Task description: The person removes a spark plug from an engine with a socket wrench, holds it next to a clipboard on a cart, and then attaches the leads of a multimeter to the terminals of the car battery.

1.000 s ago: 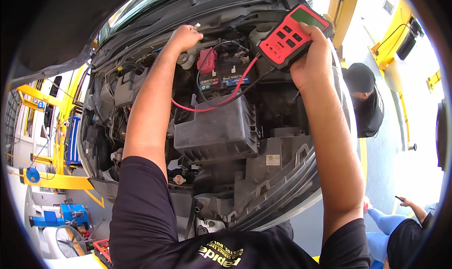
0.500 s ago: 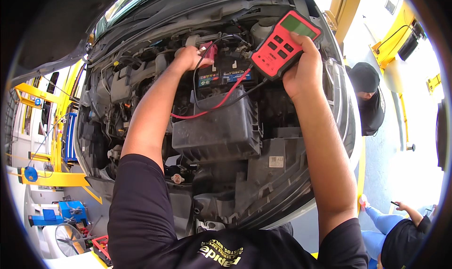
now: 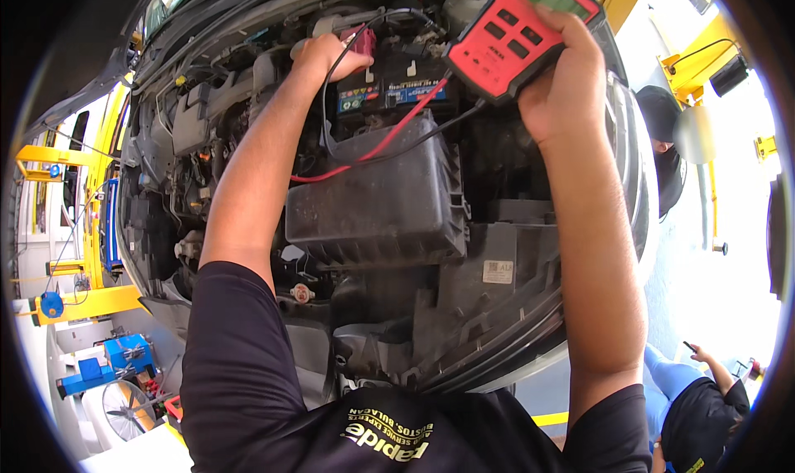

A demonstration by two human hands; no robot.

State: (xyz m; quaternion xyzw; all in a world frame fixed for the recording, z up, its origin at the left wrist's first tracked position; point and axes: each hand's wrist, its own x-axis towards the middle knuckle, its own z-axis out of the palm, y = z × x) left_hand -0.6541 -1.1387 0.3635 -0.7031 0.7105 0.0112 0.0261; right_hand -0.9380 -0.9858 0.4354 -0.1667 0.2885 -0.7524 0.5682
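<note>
My left hand (image 3: pixel 330 57) is closed at the red plastic terminal cover (image 3: pixel 361 41) on the car battery (image 3: pixel 389 88); what its fingers grip is hidden. My right hand (image 3: pixel 563 88) holds a red-and-black handheld tester (image 3: pixel 505 51) with a green screen and buttons, my thumb at the screen's lower edge. A red cable (image 3: pixel 406 125) runs from the tester behind my left forearm. A black cable (image 3: pixel 455 117) loops past my left hand toward the back of the battery. A black plastic box (image 3: pixel 364 204) lies in front of the battery.
The open engine bay (image 3: pixel 186 134) surrounds my arms, hood raised at upper left. Yellow lift arms (image 3: pixel 95 299) and blue equipment (image 3: pixel 116 361) stand at left, beside a fan (image 3: pixel 124 411). A person in a black cap (image 3: pixel 654 113) is at right; another (image 3: pixel 696 415) holds a phone.
My left hand has moved from the back of the bay down and right onto the red cover, then slightly up with the view. The whole engine bay now sits higher in view.
</note>
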